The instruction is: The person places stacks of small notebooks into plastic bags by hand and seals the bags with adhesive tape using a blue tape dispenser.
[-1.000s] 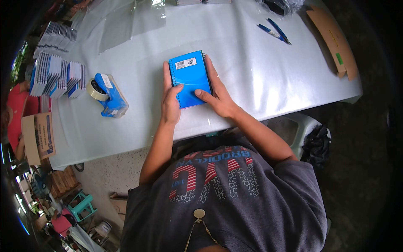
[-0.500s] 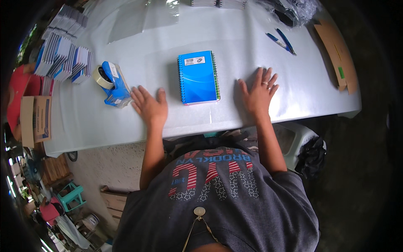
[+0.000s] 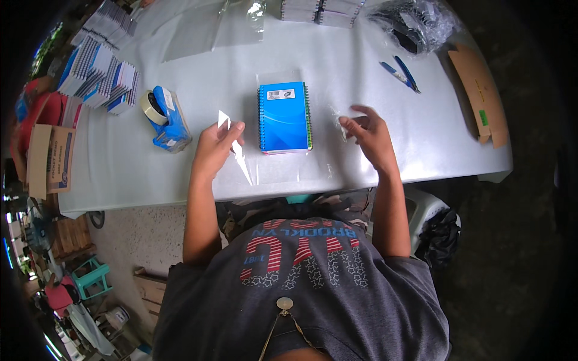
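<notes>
A stack of small spiral-bound notebooks (image 3: 283,123), with a blue cover on top, lies at the middle of the table on a sheet of clear plastic film (image 3: 274,171). On the left, my left hand (image 3: 212,149) pinches the film's raised edge between thumb and fingers; the film shines with glare there. Across from it, my right hand (image 3: 374,139) grips the opposite edge with the thumb and fingertips, the index finger bent above. Both hands are raised a little, apart from the notebooks.
A blue tape dispenser (image 3: 171,126) stands left of my left hand. Notebook stacks (image 3: 96,75) fill the far left, more (image 3: 322,13) sit at the back. Clear plastic sheets (image 3: 201,36), a crumpled plastic bundle (image 3: 421,27), slim blue pen-like items (image 3: 402,73) and a cardboard piece (image 3: 478,99) lie around.
Both hands lay flat and spread on the table; now they are lifted and closed on opposite edges of the film, which has come up at both sides of the notebooks.
</notes>
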{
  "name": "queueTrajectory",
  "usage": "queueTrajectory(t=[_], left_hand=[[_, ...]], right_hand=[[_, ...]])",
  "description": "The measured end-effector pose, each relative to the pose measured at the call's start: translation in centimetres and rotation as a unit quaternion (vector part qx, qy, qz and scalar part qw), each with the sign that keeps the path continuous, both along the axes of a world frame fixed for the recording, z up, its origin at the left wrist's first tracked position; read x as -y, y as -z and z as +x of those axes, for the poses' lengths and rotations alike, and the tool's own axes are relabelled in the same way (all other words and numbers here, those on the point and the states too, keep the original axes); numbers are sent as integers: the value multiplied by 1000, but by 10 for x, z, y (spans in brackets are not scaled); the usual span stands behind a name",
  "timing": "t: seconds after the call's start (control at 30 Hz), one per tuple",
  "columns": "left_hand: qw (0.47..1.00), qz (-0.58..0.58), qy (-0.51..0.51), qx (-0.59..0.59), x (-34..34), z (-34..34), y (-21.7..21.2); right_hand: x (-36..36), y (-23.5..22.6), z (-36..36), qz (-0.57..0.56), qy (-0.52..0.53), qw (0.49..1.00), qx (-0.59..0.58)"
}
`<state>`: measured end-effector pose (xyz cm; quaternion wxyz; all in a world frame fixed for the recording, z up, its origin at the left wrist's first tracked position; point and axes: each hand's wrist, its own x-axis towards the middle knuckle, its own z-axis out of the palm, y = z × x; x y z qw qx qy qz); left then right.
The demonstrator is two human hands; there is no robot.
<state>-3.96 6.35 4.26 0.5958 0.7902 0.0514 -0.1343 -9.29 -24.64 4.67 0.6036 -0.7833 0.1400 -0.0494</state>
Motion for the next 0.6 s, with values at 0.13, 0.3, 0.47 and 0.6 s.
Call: queueTrajectory(t=[0.13,0.3,0.47,0.6], left_hand=[[996,-19,84,9,-4,8,-2],[974,-122,89,168,29,17,9],[955,-97,149,236,56,19,4],[951,-47,162,258,73,11,2]], right_hand=[[6,-17,7,-97,-122,984,-82],[-11,6,25,24,-167,983,74],[-46,23,32,178,-131,965,143],[-68,26,29,248,-89,951,159]])
